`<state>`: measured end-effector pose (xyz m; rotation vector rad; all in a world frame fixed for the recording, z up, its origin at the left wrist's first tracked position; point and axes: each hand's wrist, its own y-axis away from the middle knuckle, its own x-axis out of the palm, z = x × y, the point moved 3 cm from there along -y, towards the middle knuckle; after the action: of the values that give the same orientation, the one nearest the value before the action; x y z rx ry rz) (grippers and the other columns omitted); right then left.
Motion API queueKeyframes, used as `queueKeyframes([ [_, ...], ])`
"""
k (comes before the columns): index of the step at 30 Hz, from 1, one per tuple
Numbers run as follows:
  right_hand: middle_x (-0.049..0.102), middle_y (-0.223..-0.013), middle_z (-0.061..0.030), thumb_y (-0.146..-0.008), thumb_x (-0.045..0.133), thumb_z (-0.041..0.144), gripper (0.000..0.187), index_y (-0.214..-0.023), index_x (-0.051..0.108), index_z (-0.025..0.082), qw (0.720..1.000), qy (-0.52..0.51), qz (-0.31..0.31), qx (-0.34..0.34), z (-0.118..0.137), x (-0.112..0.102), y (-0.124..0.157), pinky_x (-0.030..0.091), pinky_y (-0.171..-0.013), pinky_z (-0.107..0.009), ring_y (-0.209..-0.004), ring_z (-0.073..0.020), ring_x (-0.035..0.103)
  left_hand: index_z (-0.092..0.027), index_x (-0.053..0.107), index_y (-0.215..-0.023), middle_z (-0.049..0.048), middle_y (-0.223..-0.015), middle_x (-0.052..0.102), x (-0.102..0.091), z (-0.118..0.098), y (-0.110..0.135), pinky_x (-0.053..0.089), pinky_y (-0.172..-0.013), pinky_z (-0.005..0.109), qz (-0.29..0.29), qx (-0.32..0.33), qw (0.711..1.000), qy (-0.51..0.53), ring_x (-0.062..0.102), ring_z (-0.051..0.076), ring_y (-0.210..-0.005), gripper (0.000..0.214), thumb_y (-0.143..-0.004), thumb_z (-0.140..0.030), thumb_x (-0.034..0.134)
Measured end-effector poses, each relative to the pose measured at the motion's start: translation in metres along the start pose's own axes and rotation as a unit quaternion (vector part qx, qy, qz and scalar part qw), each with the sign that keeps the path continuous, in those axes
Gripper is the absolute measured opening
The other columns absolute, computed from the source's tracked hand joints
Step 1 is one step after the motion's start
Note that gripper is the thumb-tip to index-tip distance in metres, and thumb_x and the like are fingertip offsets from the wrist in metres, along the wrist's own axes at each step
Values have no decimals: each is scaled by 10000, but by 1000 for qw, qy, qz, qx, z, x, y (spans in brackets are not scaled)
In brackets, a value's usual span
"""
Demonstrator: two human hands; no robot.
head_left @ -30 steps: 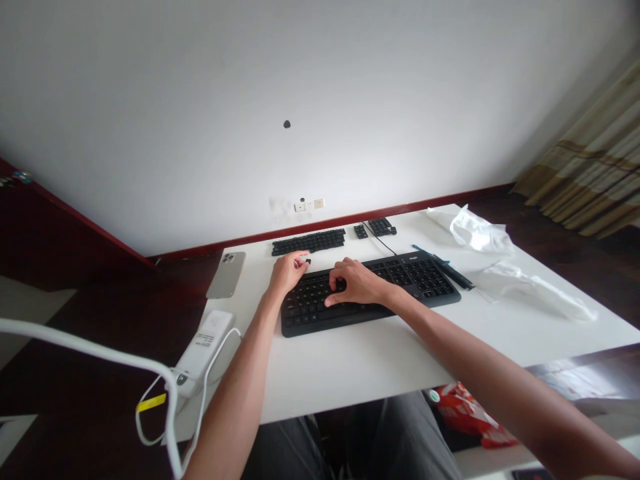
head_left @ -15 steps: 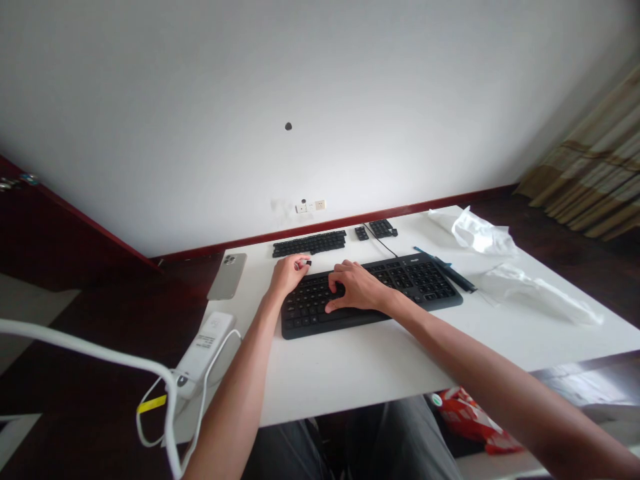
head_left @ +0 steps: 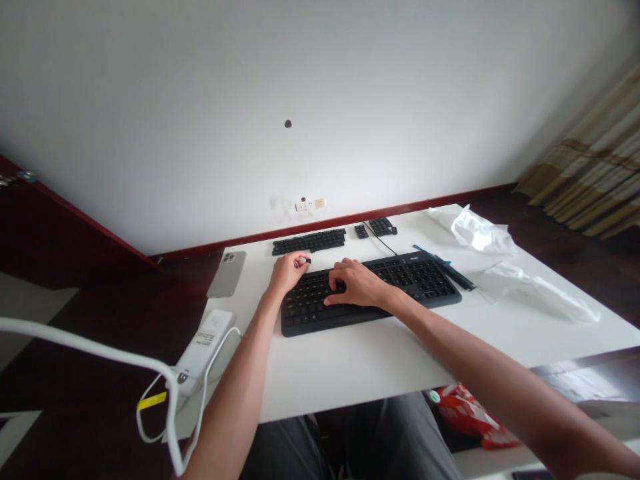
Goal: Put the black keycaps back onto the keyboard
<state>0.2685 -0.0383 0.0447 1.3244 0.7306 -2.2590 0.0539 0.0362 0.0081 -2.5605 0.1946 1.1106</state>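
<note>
A black keyboard (head_left: 310, 317) lies at a slant on the white desk. My left hand (head_left: 289, 272) is over its far left corner, thumb and fingertips pinched on a small black keycap (head_left: 308, 261). Across the middle keys rests my right hand (head_left: 356, 285), thumb and index finger apart in a C shape, with nothing visible between them; it hides part of the keys. Behind the keyboard, loose black keycaps stand in rows (head_left: 313, 242). A small group of keycaps (head_left: 361, 231) and a larger block (head_left: 381, 227) sit farther right.
A phone (head_left: 227, 274) and a white power strip (head_left: 206, 347) with cables are at the desk's left side. Right of the keyboard lie a dark, blue-tipped long item (head_left: 453, 275) and crumpled white plastic wrapping (head_left: 480, 233). A red bag (head_left: 467, 413) is below the front edge.
Hardly anything differs. The view has shifted very slightly, and both hands keep nearly the same places and shapes.
</note>
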Motion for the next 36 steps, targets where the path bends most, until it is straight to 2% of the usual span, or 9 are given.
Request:
queueKeyframes([
  [3,647,-784,-27,-880,767,479,295,-809,677,207,999,-45,-25,9,-5,-1,-1,392,-715,-310,-806,-202,562,-251,754,-1032,9,-900,706,-6,-11,3,491,-709,258,-26,36,998,-40,598,132,-694,194,-859,-207,677],
  [6,648,-792,-12,-915,736,392,198,-870,690,204,994,-91,-62,16,-10,-3,-2,422,-721,-293,-778,-177,574,-266,734,-1039,17,-1060,717,-10,-31,8,498,-773,279,-42,80,992,-83,640,153,-813,194,-864,-198,684],
  [9,684,-879,-23,-941,687,326,120,-959,709,210,986,-131,-96,19,-13,-5,-3,459,-746,-289,-794,-171,605,-266,716,-1058,15,-1065,724,-9,-51,13,509,-827,293,-33,113,990,-81,655,174,-893,211,-871,-177,679],
  [14,730,-985,-39,-951,644,344,167,-1036,720,222,973,-165,-154,52,-19,-9,-3,507,-745,-300,-792,-173,640,-257,721,-1068,35,-1068,734,-2,-71,19,509,-951,340,-16,159,984,-73,633,217,-1045,206,-901,-162,647],
  [19,743,-909,-17,-921,672,372,167,-981,722,225,959,-199,-182,89,-25,-9,-3,530,-751,-309,-806,-188,672,-259,696,-1146,23,-1066,738,-1,-77,22,520,-935,339,-19,180,983,-35,630,205,-1024,258,-908,-170,652],
  [26,776,-943,-32,-886,707,364,172,-965,750,218,949,-243,-189,77,-31,-6,-4,569,-861,-375,-874,-220,718,-284,615,-1337,22,-1074,728,2,-80,23,529,-957,332,-13,185,983,-13,640,197,-1039,452,-902,-171,664],
  [29,789,-953,-39,-877,717,364,171,-944,769,216,941,-276,-178,84,-35,-5,-5,586,-871,-389,-905,-241,739,-287,619,-1335,27,-1065,721,3,-79,23,533,-945,331,-8,187,982,-14,643,198,-1023,433,-915,-191,657],
  [36,797,-1000,-74,-844,767,453,293,-960,784,185,895,-411,-141,101,-41,1,-9,580,-963,-432,-1000,-282,745,-283,652,-1281,18,-998,710,2,-81,24,540,-900,308,-19,201,979,-9,643,184,-968,374,-915,-212,679],
])
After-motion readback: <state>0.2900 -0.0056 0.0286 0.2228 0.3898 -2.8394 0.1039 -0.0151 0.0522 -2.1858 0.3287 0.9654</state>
